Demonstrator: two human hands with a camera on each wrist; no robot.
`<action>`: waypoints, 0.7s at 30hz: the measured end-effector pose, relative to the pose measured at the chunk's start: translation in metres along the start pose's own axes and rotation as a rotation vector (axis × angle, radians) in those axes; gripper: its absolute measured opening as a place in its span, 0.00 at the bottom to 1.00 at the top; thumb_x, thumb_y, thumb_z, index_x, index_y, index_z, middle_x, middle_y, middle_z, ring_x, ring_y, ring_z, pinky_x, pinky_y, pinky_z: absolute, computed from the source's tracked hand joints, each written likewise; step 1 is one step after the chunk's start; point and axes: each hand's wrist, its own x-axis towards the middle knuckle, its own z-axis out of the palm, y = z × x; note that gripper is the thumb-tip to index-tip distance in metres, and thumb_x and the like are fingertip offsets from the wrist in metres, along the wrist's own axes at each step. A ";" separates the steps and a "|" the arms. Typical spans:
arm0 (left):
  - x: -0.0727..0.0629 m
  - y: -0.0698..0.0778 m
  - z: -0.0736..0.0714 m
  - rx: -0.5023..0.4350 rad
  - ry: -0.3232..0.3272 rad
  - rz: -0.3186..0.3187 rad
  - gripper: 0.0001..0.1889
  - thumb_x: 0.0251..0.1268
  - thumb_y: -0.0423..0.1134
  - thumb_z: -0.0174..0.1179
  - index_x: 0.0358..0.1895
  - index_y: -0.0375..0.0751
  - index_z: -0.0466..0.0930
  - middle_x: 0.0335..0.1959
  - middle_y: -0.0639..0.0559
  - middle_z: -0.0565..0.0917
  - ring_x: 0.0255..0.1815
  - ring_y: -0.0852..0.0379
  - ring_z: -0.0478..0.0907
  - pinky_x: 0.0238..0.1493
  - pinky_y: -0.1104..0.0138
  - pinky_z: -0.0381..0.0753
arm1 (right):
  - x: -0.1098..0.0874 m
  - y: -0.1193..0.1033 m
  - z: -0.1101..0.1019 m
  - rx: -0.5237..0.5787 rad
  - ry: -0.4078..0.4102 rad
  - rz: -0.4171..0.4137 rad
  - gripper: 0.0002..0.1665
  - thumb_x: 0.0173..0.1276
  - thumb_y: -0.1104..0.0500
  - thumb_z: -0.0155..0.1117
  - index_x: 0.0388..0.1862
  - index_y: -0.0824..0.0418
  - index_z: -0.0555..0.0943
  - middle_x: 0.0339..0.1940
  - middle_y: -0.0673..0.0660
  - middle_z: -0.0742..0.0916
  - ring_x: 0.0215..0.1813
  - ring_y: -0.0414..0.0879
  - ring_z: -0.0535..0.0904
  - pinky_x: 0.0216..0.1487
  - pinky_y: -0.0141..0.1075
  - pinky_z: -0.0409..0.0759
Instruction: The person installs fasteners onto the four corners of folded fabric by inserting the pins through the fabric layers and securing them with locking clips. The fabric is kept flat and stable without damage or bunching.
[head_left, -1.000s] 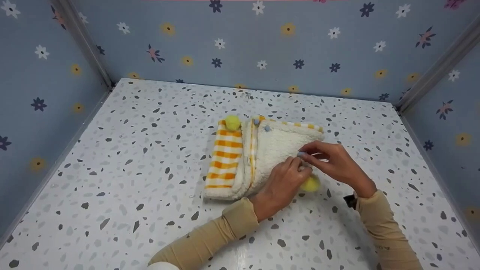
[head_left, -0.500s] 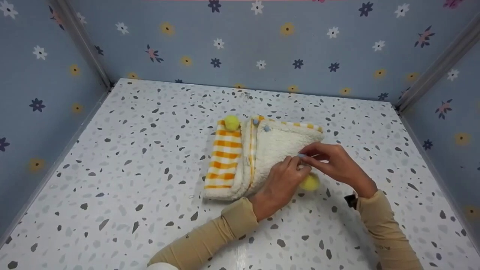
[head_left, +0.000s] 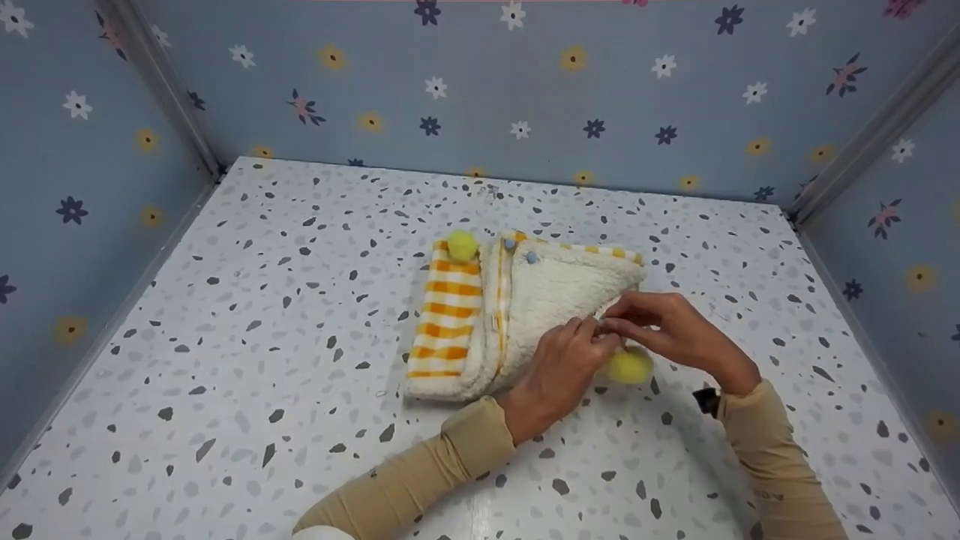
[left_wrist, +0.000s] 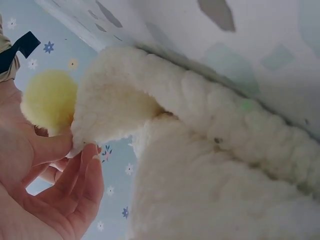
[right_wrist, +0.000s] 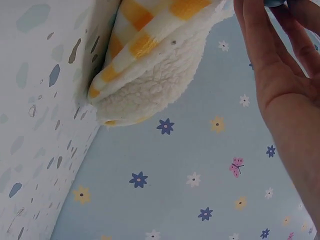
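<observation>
A folded fleece-lined cloth point(head_left: 555, 292), cream inside and orange-and-white checked outside, lies on the speckled surface. My left hand point(head_left: 555, 367) pinches its near right corner, beside a fluffy yellow pompom point(head_left: 630, 365). In the left wrist view the cloth's raised corner point(left_wrist: 115, 100) runs into the fingertips. My right hand point(head_left: 675, 330) meets the left at this corner, thumb and fingers pinched together. Between its fingers a small glossy blue button-like piece point(right_wrist: 274, 2) shows at the top of the right wrist view, mostly hidden.
Two similar blue pieces, one a blue knob point(head_left: 532, 257), sit near the cloth's far edge. Another yellow pompom point(head_left: 462, 246) is at the far left corner. Flower-patterned blue panels point(head_left: 510, 90) wall the speckled tabletop point(head_left: 300, 300) at the back and sides.
My right hand has shifted slightly down and right, closer against the left fingertips. The blue piece at its fingertips is now nearly hidden in the head view. The near pompom has moved slightly right.
</observation>
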 end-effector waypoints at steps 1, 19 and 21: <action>0.000 0.001 0.000 -0.029 -0.010 -0.001 0.08 0.73 0.33 0.64 0.47 0.50 0.88 0.39 0.50 0.83 0.35 0.56 0.81 0.32 0.68 0.81 | -0.001 -0.001 -0.001 -0.001 -0.001 0.004 0.07 0.74 0.64 0.66 0.47 0.55 0.86 0.42 0.49 0.89 0.44 0.43 0.87 0.46 0.34 0.85; -0.007 0.022 0.008 -0.360 -0.136 0.138 0.13 0.79 0.37 0.57 0.59 0.36 0.80 0.47 0.46 0.86 0.44 0.55 0.86 0.44 0.71 0.83 | -0.017 0.002 -0.024 0.022 -0.252 0.147 0.10 0.73 0.60 0.68 0.49 0.63 0.87 0.45 0.53 0.89 0.45 0.45 0.86 0.47 0.34 0.83; -0.008 0.023 0.006 -0.374 -0.212 0.172 0.16 0.80 0.39 0.56 0.63 0.35 0.76 0.51 0.45 0.85 0.46 0.55 0.85 0.46 0.71 0.83 | -0.019 0.002 -0.027 0.014 -0.288 0.171 0.10 0.73 0.60 0.69 0.50 0.62 0.87 0.45 0.54 0.89 0.46 0.45 0.87 0.47 0.35 0.83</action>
